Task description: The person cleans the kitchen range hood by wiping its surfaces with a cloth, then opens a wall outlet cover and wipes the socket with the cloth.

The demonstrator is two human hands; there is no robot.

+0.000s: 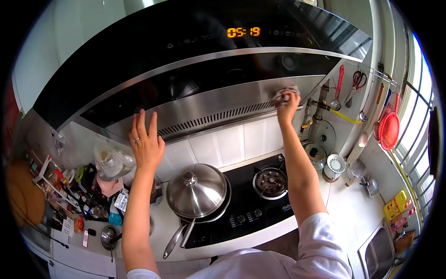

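1. The right arm [302,172] reaches forward and up past the right side of the stove [248,228], elbow slightly bent. The right hand [289,106] is clenched around a bunched cloth [284,95].
2. The left arm [139,214] stretches up on the left. The left hand [147,144], a ring on one finger, grasps nothing; its fingers are spread and point upward, fingertips at the left end of the hood [241,100]'s steel strip.
3. The cloth is at the right end of that strip, against the steel, just above and beside the last of the vent slots [218,115].
4. Below the hood, between the forearms, a pan [223,211] with a domed lid [196,190] sits on the left of the stove, handles toward the person. The burner [270,182] is just left of the right arm, which hides part of the stove's right edge.
5. Bottles and packets crowd the left counter; a red strainer [389,130], scissors [358,80] and a ladle [335,104] hang at the right.
6. The hood's long axis runs left to right, its steel strip rising rightward in view. The cloth is crumpled; its own long axis cannot be told.
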